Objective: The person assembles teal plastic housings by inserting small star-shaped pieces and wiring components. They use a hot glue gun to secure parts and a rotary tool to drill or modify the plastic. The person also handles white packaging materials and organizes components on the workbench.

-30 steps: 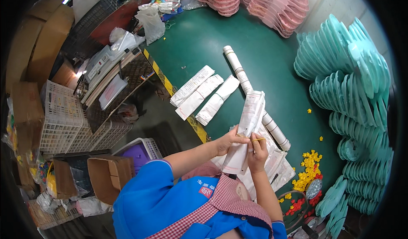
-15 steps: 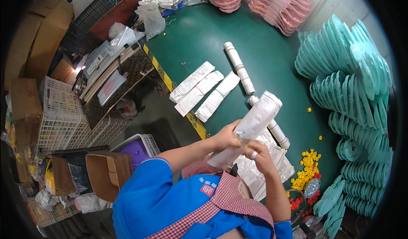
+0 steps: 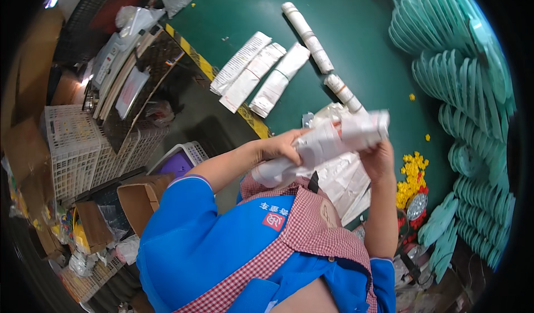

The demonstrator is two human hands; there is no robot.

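Note:
A rolled white bundle of printed bags or sheets (image 3: 320, 149) lies across both my hands, above the near edge of the green table. My left hand (image 3: 282, 147) is closed around its left part, thumb on top. My right hand (image 3: 379, 160) grips it near the right end, most of its fingers hidden behind the roll. Underneath is a loose pile of white bags or sheets (image 3: 347, 188). Beyond my hands lie a long white roll (image 3: 307, 36) and a shorter roll (image 3: 344, 92). Left of them rest several flat folded white bundles (image 3: 280, 82), one with a green band.
Yellow small pieces (image 3: 411, 176) and red ones lie at right beside a silver round object (image 3: 417, 206). Stacked turquoise plastic parts (image 3: 445, 85) line the table's right side. Yellow-black tape (image 3: 192, 51) marks its left edge. White crates (image 3: 75, 151) and a cardboard box (image 3: 139, 201) stand at left.
The roll has swung from a steep slant to nearly level. My right hand has moved from its lower middle to its right end. The view has shifted, so the table appears higher.

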